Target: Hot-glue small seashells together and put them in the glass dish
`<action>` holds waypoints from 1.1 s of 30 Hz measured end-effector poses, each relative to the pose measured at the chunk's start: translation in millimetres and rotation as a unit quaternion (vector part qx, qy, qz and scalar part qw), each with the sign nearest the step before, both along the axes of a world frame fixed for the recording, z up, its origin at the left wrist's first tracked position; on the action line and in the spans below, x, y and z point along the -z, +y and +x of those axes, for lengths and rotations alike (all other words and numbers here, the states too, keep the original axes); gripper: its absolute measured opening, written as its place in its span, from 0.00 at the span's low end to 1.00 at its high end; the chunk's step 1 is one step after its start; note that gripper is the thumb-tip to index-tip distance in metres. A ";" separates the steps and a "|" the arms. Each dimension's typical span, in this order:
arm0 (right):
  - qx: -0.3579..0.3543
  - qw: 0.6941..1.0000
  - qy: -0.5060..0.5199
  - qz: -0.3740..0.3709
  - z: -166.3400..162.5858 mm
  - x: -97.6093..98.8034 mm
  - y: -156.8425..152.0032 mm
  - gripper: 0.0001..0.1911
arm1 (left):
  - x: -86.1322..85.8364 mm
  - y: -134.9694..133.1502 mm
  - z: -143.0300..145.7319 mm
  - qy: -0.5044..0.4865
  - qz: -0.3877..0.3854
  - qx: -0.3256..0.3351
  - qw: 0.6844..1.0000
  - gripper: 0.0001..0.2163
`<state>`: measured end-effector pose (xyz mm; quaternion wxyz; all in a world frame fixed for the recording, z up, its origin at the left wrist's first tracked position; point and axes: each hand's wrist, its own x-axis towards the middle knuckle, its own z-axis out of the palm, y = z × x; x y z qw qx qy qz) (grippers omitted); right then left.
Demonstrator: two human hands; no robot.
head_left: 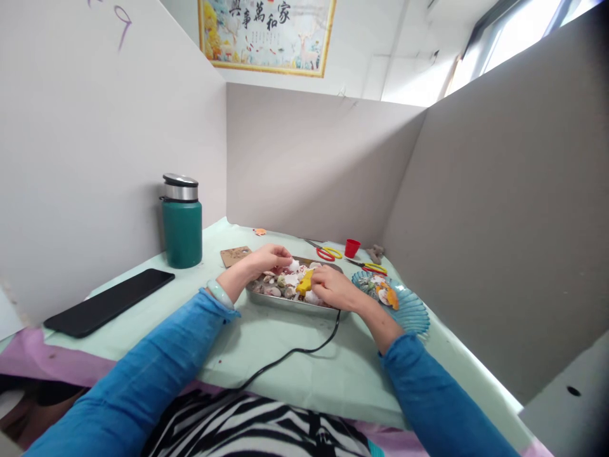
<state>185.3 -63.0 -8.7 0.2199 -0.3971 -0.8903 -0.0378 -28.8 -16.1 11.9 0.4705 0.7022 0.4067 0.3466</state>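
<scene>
A metal tray (271, 303) full of seashells (273, 290) stands in the middle of the table. My left hand (272, 258) reaches over its back left part, thumb and fingers pinched on a small white shell (294, 265). Over the right part, my right hand (333, 287) is closed round a yellow glue gun (304, 282), whose nozzle end points into the tray. A black cord (295, 351) runs from under that hand to the table's front edge. My right palm and fingers hide part of the glue gun and the tray's right end.
Right of the tray lies a blue shell-shaped plate (412, 311) with shells. Behind are two pairs of scissors (328, 253), a red cup (352, 248) and a brown cardboard piece (235, 256). A green bottle (183, 231) and black phone (111, 301) are left. Grey partitions (318, 158) enclose the table.
</scene>
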 end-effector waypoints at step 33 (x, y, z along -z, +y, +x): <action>-0.011 0.881 0.406 -0.242 -11.5 0.7 -3.0 0.15 | 3.2 -6.9 7.3 -0.154 -0.120 0.108 0.975 0.11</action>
